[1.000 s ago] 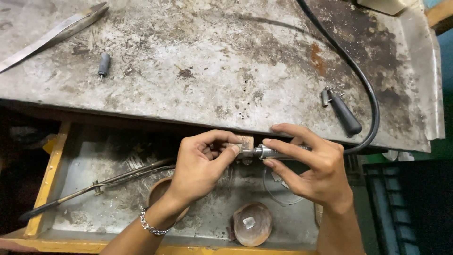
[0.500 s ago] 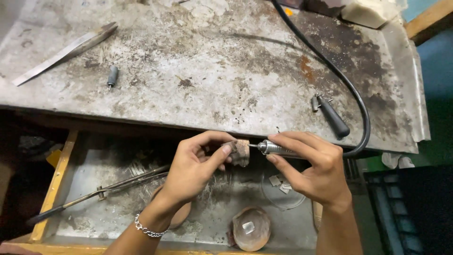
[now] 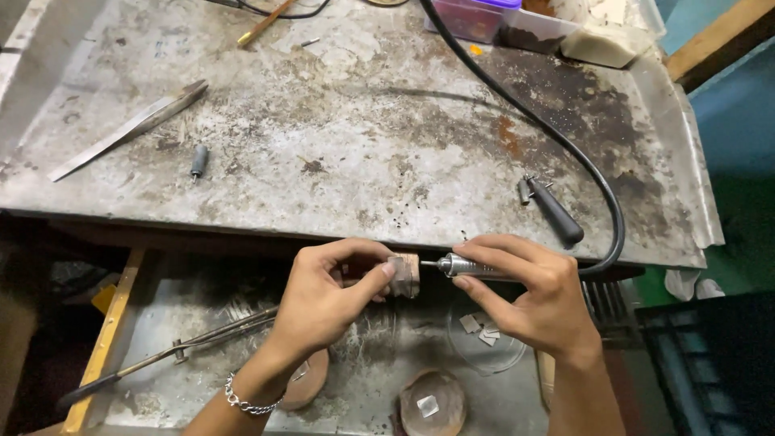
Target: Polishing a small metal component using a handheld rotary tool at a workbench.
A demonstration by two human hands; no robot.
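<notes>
Left hand [image 3: 327,295] pinching a small brownish block [image 3: 406,274] below the scarred metal counter [image 3: 363,153] edge; right hand [image 3: 525,299] gripping the rotary handpiece [image 3: 468,266], its bit tip now drawn closer, nearly touching the block.

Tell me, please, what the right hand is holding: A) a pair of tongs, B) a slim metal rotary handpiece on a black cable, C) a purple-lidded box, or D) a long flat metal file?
B: the right hand grips the slim metal handpiece, its tip pointed at the small block pinched in the left hand.
</notes>
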